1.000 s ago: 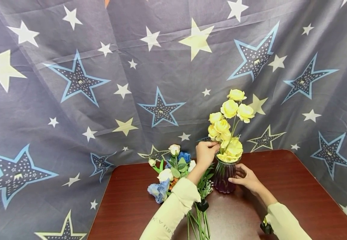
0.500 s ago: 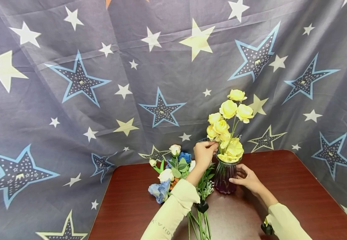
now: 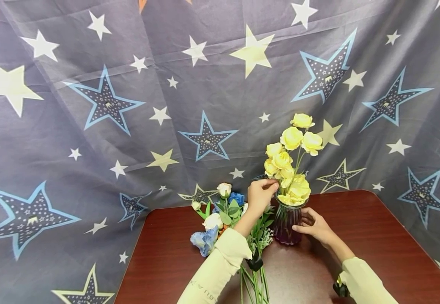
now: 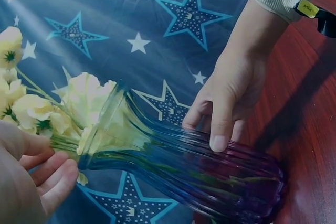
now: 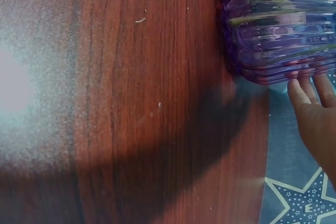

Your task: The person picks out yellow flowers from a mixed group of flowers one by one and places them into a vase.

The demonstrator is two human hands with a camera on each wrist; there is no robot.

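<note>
A ribbed glass vase (image 3: 287, 226), clear at the top and purple below, stands upright at the table's back right. Yellow artificial flowers (image 3: 292, 139) rise from its mouth, their stems inside the glass. At the rim, my left hand (image 3: 259, 196) pinches flower stems (image 4: 65, 142) between thumb and fingers. My right hand (image 3: 316, 230) holds the vase low on its right side, thumb in front and fingers behind, as the left wrist view shows. In the right wrist view, fingertips touch the purple glass (image 5: 283, 30). My left forearm hides part of another bunch of flowers.
Left of the vase, white and blue artificial flowers (image 3: 204, 240) with green leaves lie on the reddish-brown table (image 3: 159, 253). Their green stems (image 3: 255, 287) reach the front edge of the view. A star-patterned cloth (image 3: 220, 84) hangs close behind the table.
The head view has shifted slightly, so everything sits a little further right. Both hands keep their places at the vase and the flowers.
</note>
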